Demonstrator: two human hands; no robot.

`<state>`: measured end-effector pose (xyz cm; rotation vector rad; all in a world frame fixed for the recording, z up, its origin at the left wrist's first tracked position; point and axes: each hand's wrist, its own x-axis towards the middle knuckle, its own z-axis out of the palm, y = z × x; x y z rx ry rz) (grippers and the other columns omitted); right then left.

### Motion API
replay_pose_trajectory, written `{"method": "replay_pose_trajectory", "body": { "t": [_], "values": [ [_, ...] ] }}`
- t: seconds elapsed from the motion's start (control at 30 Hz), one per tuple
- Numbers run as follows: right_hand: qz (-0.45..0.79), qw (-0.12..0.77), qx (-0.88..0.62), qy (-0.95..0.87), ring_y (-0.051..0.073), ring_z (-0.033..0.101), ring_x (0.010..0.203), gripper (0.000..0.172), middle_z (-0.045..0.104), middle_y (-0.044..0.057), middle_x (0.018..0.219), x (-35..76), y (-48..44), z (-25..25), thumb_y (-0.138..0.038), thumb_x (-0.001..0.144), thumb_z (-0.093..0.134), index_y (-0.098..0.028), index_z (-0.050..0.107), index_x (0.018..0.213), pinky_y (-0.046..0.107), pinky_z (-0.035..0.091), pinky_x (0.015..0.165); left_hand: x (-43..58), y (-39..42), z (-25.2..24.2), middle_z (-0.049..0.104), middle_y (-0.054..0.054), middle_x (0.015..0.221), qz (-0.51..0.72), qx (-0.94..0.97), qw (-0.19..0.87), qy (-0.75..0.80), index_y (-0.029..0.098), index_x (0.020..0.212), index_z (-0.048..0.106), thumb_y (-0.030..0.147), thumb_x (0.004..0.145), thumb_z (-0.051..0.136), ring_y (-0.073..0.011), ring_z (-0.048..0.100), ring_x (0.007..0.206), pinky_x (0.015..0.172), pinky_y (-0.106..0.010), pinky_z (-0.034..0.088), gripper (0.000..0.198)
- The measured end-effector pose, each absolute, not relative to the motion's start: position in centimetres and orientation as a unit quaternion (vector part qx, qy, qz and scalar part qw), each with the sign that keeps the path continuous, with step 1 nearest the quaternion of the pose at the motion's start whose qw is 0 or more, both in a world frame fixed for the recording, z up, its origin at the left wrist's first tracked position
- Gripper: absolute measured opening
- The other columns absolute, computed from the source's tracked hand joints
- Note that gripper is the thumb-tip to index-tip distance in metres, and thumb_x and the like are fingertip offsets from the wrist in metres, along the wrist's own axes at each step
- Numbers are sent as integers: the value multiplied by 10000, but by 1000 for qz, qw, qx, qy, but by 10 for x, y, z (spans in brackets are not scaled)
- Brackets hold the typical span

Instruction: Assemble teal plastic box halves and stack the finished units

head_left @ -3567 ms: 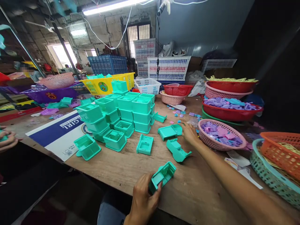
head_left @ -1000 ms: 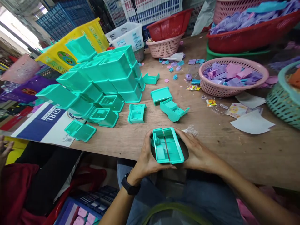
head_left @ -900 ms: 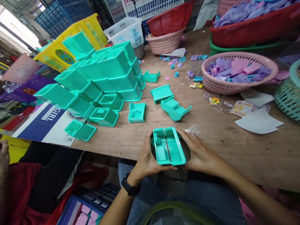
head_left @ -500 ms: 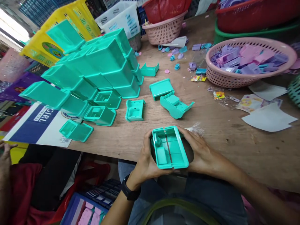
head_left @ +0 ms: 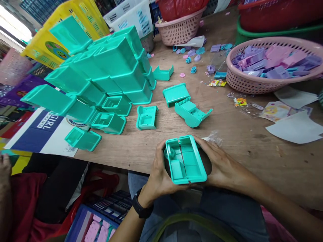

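Over the table's front edge I hold a teal plastic box [head_left: 193, 160] made of two halves, its hollow side facing up. My left hand [head_left: 158, 176] is closed around the half with a small block and a round part inside. My right hand [head_left: 220, 165] grips the plainer half from the other side. A thin seam runs between the halves. Beyond my hands lie loose teal shell parts: one with a step [head_left: 191, 112], a flat-topped one [head_left: 176, 94], one with a square recess [head_left: 147, 117] and an angled one [head_left: 163, 73].
Stacked teal boxes [head_left: 113, 57] fill the table's left side, with a single box [head_left: 83, 138] near the front edge. At right stands a pink basket [head_left: 249, 82] of purple and pink pieces, beside white paper sheets [head_left: 296, 127]. A co-worker's hand [head_left: 5, 168] shows at far left.
The gap between the two halves in my hands has narrowed to a thin seam. Both hands have shifted slightly right in view, as has much of the table.
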<state>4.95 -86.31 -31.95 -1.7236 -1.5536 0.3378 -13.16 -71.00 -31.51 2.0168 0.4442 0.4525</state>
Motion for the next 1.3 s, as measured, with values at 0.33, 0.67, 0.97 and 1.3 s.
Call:
{"method": "replay_pose_trajectory", "body": {
  "t": [0.33, 0.67, 0.97, 1.3],
  "values": [
    [136, 368, -679, -620, 369, 606, 1360, 1209, 575, 182, 1526, 52, -863, -315, -291, 671, 925, -279, 180, 1623, 524, 548, 1098, -135, -711, -316, 514, -109, 1451, 188, 833, 484, 190, 295, 1545, 234, 460, 598, 974, -335, 595, 1285, 1121, -527, 512, 1214],
    [129, 387, -659, -632, 372, 577, 1400, 1224, 531, 184, 1576, 50, -863, -317, -334, 771, 859, -301, 51, 1690, 543, 552, 1098, -133, -712, -314, 538, -103, 1444, 196, 842, 469, 181, 313, 1540, 236, 548, 584, 976, -336, 603, 1271, 1094, -534, 534, 1231],
    [117, 380, -646, -652, 389, 564, 1405, 1202, 522, 194, 1569, 53, -866, -315, -332, 821, 814, -296, -10, 1696, 555, 558, 1087, -132, -711, -312, 533, -117, 1426, 180, 828, 494, 198, 290, 1521, 261, 524, 552, 1001, -342, 596, 1279, 1110, -538, 510, 1241],
    [117, 396, -638, -650, 415, 556, 1404, 1248, 485, 213, 1600, 49, -863, -317, -381, 826, 828, -271, -55, 1702, 583, 545, 1095, -130, -708, -311, 564, -92, 1351, 162, 818, 518, 193, 296, 1508, 256, 475, 541, 1001, -322, 626, 1190, 1063, -532, 533, 1233]
  ]
}}
